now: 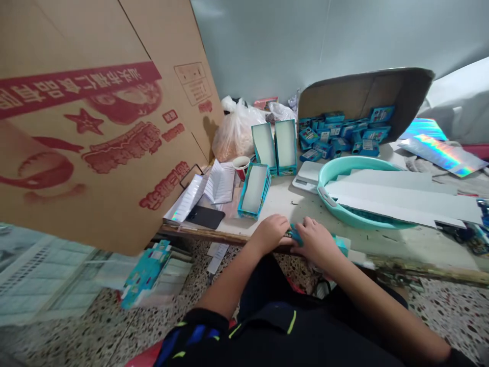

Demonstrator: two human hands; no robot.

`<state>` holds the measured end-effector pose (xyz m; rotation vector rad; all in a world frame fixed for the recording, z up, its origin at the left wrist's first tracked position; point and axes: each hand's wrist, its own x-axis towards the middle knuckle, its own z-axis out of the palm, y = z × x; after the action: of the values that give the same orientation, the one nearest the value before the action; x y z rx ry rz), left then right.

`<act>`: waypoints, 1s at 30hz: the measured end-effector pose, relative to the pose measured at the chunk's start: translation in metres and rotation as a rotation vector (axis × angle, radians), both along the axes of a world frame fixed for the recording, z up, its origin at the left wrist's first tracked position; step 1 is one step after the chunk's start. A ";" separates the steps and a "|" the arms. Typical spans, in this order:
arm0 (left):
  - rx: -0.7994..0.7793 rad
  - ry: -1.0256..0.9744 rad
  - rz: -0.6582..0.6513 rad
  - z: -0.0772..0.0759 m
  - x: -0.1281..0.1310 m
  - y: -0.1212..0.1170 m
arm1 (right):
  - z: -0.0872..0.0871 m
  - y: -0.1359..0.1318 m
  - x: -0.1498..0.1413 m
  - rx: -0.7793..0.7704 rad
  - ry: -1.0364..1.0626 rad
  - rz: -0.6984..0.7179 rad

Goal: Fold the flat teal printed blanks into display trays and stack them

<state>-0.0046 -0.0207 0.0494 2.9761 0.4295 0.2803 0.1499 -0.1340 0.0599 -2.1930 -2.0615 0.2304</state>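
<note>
My left hand (pixel 270 232) and my right hand (pixel 315 240) meet at the near edge of the table (pixel 290 204), both closed around a small teal packet (pixel 293 234) that shows only between the fingers. A bit of teal card (pixel 341 243) pokes out on the right of my right hand. Just beyond my left hand lies an open teal display box (pixel 254 190) on its back, with two more teal boxes (pixel 275 147) standing upright behind it.
A huge printed cardboard carton (pixel 95 117) fills the left. A teal basin (pixel 346 176) holds long white boards (pixel 401 196). Several blue packets (pixel 340 133) lie in a cardboard lid. Also a phone (pixel 204 217), paper cup (pixel 241 165), plastic bag (pixel 235 130), holographic sheets (pixel 439 148).
</note>
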 end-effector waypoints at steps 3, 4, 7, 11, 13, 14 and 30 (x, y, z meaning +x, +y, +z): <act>0.005 0.136 0.038 -0.023 -0.003 0.009 | -0.014 -0.005 0.004 -0.033 0.061 -0.033; 0.027 0.139 0.055 -0.028 -0.004 0.008 | -0.019 -0.007 0.008 -0.013 0.070 -0.033; 0.053 0.096 0.061 -0.038 -0.005 0.001 | -0.028 -0.010 0.018 0.034 0.083 0.000; 0.058 0.091 0.002 -0.049 0.008 0.007 | -0.036 -0.005 0.017 0.028 0.074 0.030; 0.052 0.114 -0.055 -0.059 0.014 0.016 | -0.038 -0.005 0.014 0.024 0.050 0.029; 0.045 0.111 -0.079 -0.064 0.016 0.020 | -0.040 -0.006 0.014 0.031 0.053 0.026; 0.056 0.139 0.106 -0.079 0.015 0.015 | -0.042 -0.003 0.011 -0.200 0.090 -0.100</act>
<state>0.0105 -0.0053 -0.0295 3.0437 0.6053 0.0974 0.1606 -0.1372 0.0176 -2.3429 -1.9505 0.5361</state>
